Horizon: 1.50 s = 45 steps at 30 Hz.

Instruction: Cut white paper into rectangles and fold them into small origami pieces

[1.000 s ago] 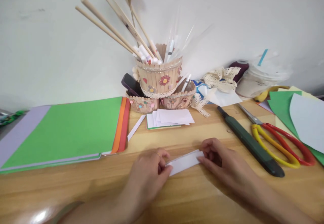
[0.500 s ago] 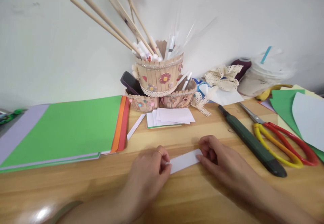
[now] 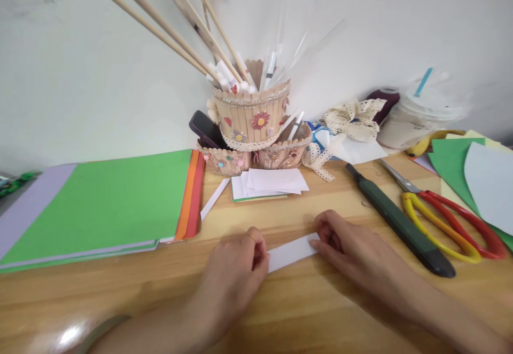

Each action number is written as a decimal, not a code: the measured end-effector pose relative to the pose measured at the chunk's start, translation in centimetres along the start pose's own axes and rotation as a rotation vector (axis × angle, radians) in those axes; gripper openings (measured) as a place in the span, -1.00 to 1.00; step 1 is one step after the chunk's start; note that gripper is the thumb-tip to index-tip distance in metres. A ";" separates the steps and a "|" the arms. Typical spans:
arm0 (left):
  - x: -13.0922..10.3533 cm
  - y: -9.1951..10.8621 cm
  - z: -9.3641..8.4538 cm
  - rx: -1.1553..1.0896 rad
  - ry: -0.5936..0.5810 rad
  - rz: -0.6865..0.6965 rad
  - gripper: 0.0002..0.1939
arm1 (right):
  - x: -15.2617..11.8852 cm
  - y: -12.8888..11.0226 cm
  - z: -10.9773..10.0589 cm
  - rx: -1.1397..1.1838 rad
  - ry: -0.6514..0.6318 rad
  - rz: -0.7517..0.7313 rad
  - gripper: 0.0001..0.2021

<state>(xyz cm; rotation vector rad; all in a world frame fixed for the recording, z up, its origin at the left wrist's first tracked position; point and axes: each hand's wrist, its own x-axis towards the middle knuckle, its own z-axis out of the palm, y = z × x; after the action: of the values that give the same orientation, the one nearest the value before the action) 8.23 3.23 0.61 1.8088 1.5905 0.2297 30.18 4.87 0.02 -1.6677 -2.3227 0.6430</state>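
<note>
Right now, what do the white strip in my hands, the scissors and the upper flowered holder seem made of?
White strip: likely matte paper, thin with straight edges.
Scissors: blades probably steel, from their grey sheen; smooth red and yellow handles look like plastic.
Upper flowered holder: seemingly bare wood, since its wall shows pale, round-topped sticks.

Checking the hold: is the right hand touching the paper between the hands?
Touching. The head view shows the right hand with its thumb on one end of the paper.
</note>
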 end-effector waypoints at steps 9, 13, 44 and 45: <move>0.2 0.3 -0.3 0.087 -0.038 0.038 -0.91 | 0.3 -0.2 -0.1 -0.018 -0.016 0.031 -0.94; 0.3 0.6 -0.4 0.126 -0.048 0.034 -0.91 | 0.1 -0.2 0.0 -0.033 0.009 -0.004 -0.93; 1.1 -1.0 0.2 0.579 0.146 0.559 -0.68 | 0.0 0.8 0.3 0.091 0.066 -0.193 -0.93; 1.2 -1.3 0.2 0.619 0.143 0.657 -0.62 | 0.1 0.8 0.2 0.099 0.063 -0.194 -0.92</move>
<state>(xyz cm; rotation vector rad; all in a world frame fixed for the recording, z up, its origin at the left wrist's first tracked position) 7.58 4.28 -0.70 2.8297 1.1699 0.1732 30.74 5.10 -0.53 -1.3788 -2.3302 0.6445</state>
